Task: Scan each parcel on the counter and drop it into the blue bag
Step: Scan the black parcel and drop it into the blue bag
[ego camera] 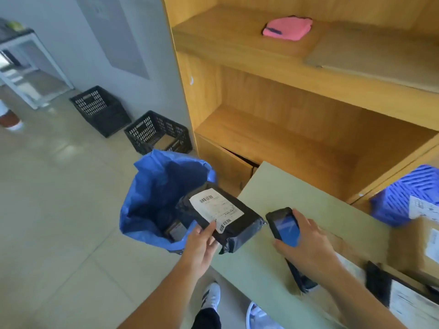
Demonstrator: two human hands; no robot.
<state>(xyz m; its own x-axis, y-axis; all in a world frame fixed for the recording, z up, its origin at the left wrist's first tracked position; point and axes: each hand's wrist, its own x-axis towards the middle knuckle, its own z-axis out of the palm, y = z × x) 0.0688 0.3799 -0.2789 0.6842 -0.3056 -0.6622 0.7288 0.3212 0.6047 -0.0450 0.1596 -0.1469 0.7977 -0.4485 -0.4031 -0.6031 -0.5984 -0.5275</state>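
Left grip pinches a black parcel, label unreadable, at the open blue bag's rim; right grip holds a scanner over the counter edge.

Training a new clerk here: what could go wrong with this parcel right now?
The left hand holds the parcel by one end, so it may slip. It hangs over the rim of the bag, so a drop might hit the floor. The scanner in the right hand may miss the label.
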